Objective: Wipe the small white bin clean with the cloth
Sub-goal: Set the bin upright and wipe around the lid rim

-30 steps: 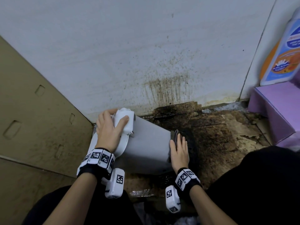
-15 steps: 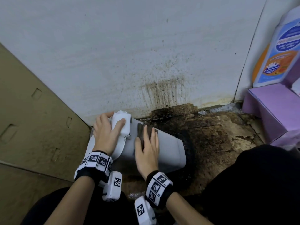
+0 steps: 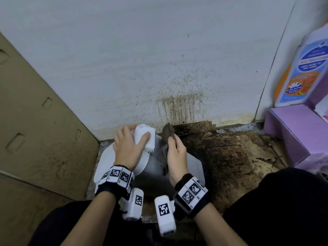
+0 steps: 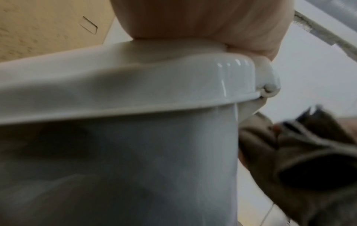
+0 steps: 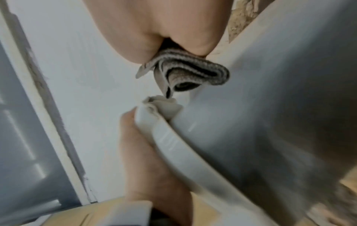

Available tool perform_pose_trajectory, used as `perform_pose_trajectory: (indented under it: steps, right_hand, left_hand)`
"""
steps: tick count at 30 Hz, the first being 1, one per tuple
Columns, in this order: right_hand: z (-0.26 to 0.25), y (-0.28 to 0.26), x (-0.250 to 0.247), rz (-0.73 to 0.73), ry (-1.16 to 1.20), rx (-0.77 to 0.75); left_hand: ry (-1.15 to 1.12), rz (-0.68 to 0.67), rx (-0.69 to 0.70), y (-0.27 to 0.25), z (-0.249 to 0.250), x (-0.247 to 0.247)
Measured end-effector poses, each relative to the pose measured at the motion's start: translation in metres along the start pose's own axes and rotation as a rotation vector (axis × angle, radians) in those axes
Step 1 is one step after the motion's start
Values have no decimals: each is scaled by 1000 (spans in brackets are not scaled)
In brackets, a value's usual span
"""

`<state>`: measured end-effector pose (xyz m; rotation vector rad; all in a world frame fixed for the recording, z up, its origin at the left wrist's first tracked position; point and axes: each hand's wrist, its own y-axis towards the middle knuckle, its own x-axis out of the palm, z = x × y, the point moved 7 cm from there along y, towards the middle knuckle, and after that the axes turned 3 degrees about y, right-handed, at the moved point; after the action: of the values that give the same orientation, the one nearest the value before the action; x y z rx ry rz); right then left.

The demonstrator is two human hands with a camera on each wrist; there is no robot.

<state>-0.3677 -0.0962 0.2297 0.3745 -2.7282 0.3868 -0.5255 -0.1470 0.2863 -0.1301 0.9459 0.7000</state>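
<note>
The small white bin point(image 3: 192, 167) lies on its side on the floor, with its lid end to the left. My left hand point(image 3: 128, 148) grips the lid's hinge block point(image 3: 144, 137), thumb on top, and steadies the bin point(image 4: 135, 152). My right hand point(image 3: 175, 153) pinches a bunched grey-brown cloth point(image 3: 167, 134) against the bin's upper side, right beside the hinge. In the right wrist view the folded cloth point(image 5: 193, 75) sits just above the hinge on the bin point(image 5: 270, 107). The left wrist view shows the cloth point(image 4: 309, 152) at the bin's right edge.
A brown cardboard panel point(image 3: 35, 121) closes in the left side. The white wall point(image 3: 159, 59) behind carries brown splatter stains. Stained, torn cardboard point(image 3: 225, 153) covers the floor to the right. A purple box point(image 3: 298, 132) and a detergent bottle point(image 3: 305, 71) stand at the far right.
My right hand has swept the cloth leftward from the bin's base end along its body to the lid hinge. The left hand has kept its grip on the hinge block.
</note>
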Motion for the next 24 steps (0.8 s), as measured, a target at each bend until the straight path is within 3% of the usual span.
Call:
perform_pose_trajectory:
  steps: [4, 8, 13, 16, 18, 21, 24]
  right_hand:
    - [-41, -3, 3, -78, -42, -126]
    - [-50, -9, 5, -157, -260, -220]
    - [-46, -6, -11, -158, -467, -235]
    - [-49, -5, -25, -90, -549, -272]
    - [-54, -7, -36, -10, -604, -317]
    - [-57, -6, -54, 65, -634, -328]
    - [-61, 0, -75, 98, -679, -292]
  left_hand:
    - [-18, 0, -9, -5, 14, 14]
    - [-23, -40, 21, -11, 31, 29]
    - [-519, -150, -154, -14, 33, 26]
    - [-690, -120, -235, -12, 24, 15]
    - [-528, -37, -230, -8, 6, 4]
    - [-26, 44, -208, -10, -20, -9]
    - [140, -64, -343, -22, -48, -2]
